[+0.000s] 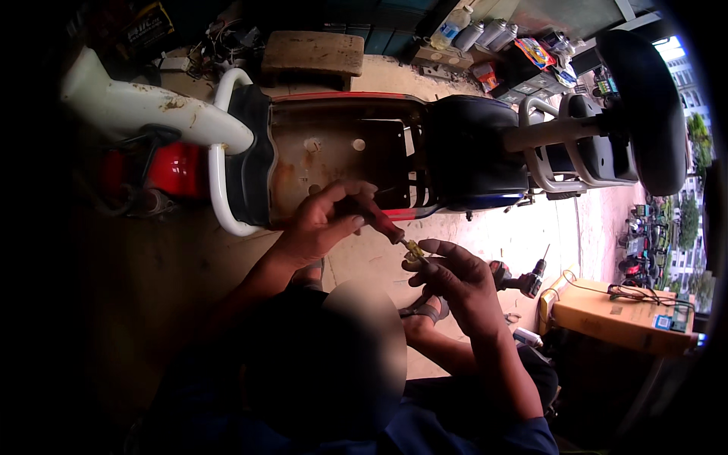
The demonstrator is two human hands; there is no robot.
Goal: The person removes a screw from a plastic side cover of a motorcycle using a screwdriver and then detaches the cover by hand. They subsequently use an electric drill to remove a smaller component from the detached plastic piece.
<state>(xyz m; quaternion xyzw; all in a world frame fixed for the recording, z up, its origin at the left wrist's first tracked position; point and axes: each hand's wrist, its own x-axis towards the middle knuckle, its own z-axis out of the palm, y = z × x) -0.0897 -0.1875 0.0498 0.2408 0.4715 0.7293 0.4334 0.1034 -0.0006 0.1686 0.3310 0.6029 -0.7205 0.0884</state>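
My left hand (322, 220) pinches a red-handled tool (385, 224), perhaps a screwdriver, tilted down to the right. Its narrow end meets a small yellowish piece (413, 249), too small to name. The fingertips of my right hand (455, 277) are closed around that piece. Both hands are above the floor, at the near side of a scooter (349, 163). Its rusty open tray lies between the white front frame and the black seat (478, 148).
A cordless drill (527, 282) stands on the floor right of my right hand, before a cardboard box (622, 315) with a black cable. Behind the scooter are a wooden stool (313, 54), spray cans (493, 32) and a plastic bottle (451, 26). A black backrest (644, 114) rises at right.
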